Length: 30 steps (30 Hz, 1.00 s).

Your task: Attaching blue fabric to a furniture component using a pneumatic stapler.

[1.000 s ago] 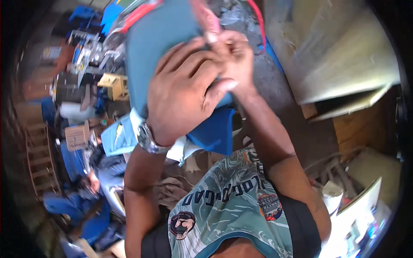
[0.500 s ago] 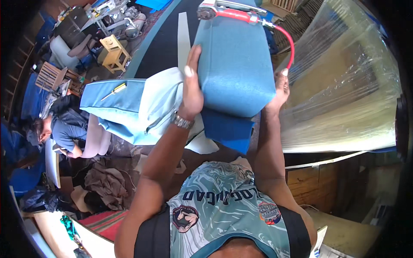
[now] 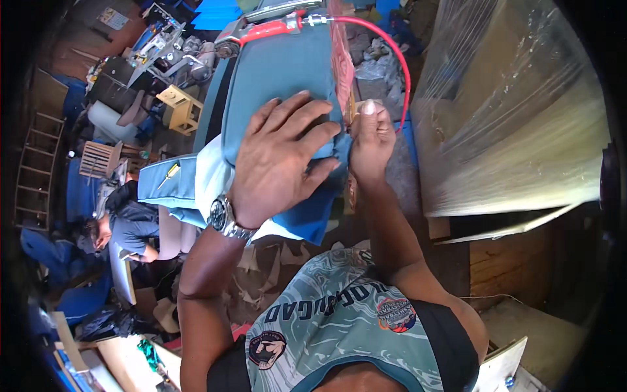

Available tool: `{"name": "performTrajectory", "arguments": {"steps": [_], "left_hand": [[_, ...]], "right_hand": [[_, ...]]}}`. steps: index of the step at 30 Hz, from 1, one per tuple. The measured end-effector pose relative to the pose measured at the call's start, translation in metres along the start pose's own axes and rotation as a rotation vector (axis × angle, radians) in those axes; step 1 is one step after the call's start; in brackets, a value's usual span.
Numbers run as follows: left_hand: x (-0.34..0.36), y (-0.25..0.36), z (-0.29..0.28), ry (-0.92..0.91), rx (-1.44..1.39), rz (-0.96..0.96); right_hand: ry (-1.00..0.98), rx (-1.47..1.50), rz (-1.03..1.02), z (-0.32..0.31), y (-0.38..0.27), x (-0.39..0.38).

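Note:
A blue upholstered seat part [image 3: 281, 78] lies in front of me. Its right side shows pink foam [image 3: 341, 55] and a strip of wood. My left hand [image 3: 281, 147] rests on its near end, fingers spread on the blue cover. At the right edge my right hand [image 3: 372, 140] is closed, thumb up, at the bunched edge of the blue fabric; its fingertips are partly hidden. A red air stapler [image 3: 269, 30] with a red hose [image 3: 400, 59] lies across the far part. A loose blue flap [image 3: 307, 219] hangs below my left hand.
Left of the seat part, a blue and white cover piece [image 3: 153, 186] bears a yellow screwdriver [image 3: 171, 172]. Farther left, a person [image 3: 134, 222] bends over work near a small wooden chair [image 3: 179, 108]. A large plastic-wrapped piece [image 3: 509, 130] stands at right.
The seat part has turned, bringing its right side into view, and the stapler has shifted left with it. My left hand has moved from its left side onto the top; my right hand has closed.

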<state>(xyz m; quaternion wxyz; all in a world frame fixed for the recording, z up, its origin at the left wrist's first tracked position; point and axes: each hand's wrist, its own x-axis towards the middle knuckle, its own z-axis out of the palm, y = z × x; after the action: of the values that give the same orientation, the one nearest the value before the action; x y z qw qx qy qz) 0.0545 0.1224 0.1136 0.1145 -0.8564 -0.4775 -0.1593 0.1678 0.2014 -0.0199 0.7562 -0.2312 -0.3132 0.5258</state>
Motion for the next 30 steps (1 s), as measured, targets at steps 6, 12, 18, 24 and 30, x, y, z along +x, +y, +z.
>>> {"name": "performTrajectory", "arguments": {"steps": [6,12,18,24,30], "left_hand": [[0.004,0.007,0.012,-0.058,0.113,-0.08],[0.022,0.014,0.015,-0.095,0.158,-0.252],[0.024,0.016,0.012,-0.071,0.089,-0.325],[0.011,0.017,0.021,0.031,0.104,-0.335],[0.014,0.025,0.025,0.108,0.095,-0.307]], "right_hand": [[-0.054,-0.194,0.006,0.018,0.007,0.015],[-0.148,-0.28,0.073,0.02,0.008,0.027],[-0.499,-0.67,0.004,0.005,-0.005,0.045],[-0.62,-0.918,-0.868,0.082,-0.055,0.127],[-1.099,-1.633,-0.574,0.168,0.007,0.159]]}}
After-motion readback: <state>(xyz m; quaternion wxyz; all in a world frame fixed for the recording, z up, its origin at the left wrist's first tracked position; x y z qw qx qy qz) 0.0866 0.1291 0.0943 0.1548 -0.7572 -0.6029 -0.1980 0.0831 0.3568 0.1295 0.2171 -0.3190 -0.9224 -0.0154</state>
